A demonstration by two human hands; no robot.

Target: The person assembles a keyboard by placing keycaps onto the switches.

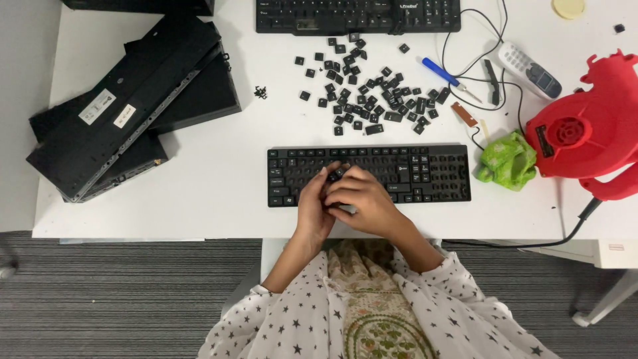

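A black keyboard (425,174) lies on the white table (212,173) in front of me, with many of its keycaps off. My left hand (314,207) and my right hand (362,199) meet over its middle-left part. Their fingertips pinch a small black keycap (338,172) just above the key bed. A scattered pile of loose black keycaps (365,93) lies beyond the keyboard.
A stack of black keyboards turned face down (126,100) sits at the left. A second keyboard (357,14) lies at the far edge. At the right are a red blower (585,133), a green cloth (508,159), a blue-handled screwdriver (442,72), a grey handset (530,70) and cables.
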